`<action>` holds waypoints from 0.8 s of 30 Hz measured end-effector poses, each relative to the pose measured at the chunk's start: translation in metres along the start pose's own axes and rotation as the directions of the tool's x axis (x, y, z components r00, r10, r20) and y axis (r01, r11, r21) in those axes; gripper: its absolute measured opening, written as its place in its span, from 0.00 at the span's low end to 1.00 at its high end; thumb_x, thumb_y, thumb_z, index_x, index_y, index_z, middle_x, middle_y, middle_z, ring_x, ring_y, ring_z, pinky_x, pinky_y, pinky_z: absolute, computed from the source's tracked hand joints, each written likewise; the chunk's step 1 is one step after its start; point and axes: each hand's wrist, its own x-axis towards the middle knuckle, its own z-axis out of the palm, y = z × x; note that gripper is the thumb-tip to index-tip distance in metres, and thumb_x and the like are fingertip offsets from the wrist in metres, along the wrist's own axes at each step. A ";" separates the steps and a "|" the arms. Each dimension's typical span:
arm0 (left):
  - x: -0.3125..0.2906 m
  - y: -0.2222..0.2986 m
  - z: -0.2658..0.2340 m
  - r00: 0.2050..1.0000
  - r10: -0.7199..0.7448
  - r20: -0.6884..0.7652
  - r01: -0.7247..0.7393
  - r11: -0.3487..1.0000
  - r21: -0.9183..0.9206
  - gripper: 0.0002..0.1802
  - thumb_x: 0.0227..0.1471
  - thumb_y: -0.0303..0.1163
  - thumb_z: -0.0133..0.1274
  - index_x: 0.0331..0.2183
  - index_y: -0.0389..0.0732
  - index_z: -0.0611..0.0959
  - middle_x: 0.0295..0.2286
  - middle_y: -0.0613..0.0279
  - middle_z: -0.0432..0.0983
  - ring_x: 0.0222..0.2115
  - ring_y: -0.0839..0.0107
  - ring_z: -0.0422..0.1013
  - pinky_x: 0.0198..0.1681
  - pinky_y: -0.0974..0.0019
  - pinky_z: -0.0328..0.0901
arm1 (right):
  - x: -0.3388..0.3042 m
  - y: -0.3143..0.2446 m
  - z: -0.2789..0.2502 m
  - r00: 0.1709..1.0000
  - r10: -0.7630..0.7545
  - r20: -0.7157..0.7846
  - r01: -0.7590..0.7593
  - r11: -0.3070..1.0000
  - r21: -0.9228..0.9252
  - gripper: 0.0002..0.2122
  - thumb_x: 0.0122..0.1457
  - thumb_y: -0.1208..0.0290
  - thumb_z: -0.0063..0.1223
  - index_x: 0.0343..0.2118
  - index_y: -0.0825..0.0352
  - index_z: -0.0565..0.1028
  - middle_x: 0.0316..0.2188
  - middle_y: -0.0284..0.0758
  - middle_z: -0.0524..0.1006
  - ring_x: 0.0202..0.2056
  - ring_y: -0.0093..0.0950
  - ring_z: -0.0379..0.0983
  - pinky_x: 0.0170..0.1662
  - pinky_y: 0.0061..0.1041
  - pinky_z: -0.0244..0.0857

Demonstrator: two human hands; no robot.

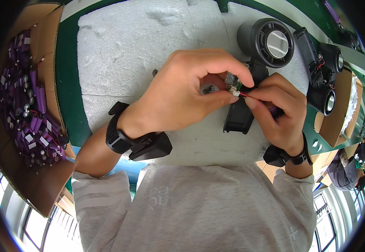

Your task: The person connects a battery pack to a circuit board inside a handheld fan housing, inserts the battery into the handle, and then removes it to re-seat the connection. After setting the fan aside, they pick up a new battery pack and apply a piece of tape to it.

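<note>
My left hand [191,86] pinches a small green circuit board [238,85] with metal parts between thumb and forefinger. A white plug [236,93] sits at the board's lower edge; whether it is fully seated I cannot tell. From it a red wire [243,95] runs to my right hand [281,107], whose thumb and forefinger close on it. Part of a purple battery cell [274,111] shows under the right fingers. Behind both hands lies a black device with a round, ringed head [270,44] and an opened handle [239,117], partly covered by my fingers.
White foam sheet [123,50] covers the green table. At the left stands a cardboard box [44,185] with many purple battery cells [41,98]. More black round-headed devices [327,101] lie at the right beside another carton [337,124]. Farther right a person [344,172] is visible.
</note>
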 end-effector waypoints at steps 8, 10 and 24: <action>0.000 0.001 0.000 0.996 -0.089 -0.017 0.085 0.983 -0.162 0.20 0.43 0.07 0.55 0.41 0.31 0.77 0.38 0.59 0.74 0.40 0.73 0.73 0.45 0.69 0.70 | 0.001 0.001 -0.001 1.000 0.000 -0.010 0.000 1.000 0.002 0.06 0.45 0.85 0.61 0.27 0.69 0.77 0.21 0.32 0.70 0.17 0.19 0.64 0.19 0.17 0.54; 0.001 0.001 -0.001 0.996 -0.091 -0.016 0.087 0.981 -0.176 0.20 0.43 0.07 0.55 0.41 0.31 0.77 0.38 0.59 0.74 0.40 0.73 0.73 0.46 0.69 0.70 | 0.002 -0.001 -0.001 1.000 0.015 -0.008 -0.015 1.000 -0.008 0.05 0.45 0.85 0.60 0.26 0.70 0.77 0.20 0.32 0.70 0.17 0.19 0.64 0.19 0.17 0.54; 0.000 0.002 -0.001 0.998 -0.017 -0.061 0.011 0.995 -0.100 0.20 0.41 0.08 0.58 0.38 0.33 0.78 0.37 0.59 0.75 0.39 0.71 0.74 0.44 0.68 0.72 | 0.001 0.002 0.000 0.999 0.024 -0.025 -0.024 1.000 0.004 0.04 0.47 0.84 0.59 0.25 0.70 0.75 0.20 0.31 0.69 0.17 0.17 0.62 0.19 0.16 0.52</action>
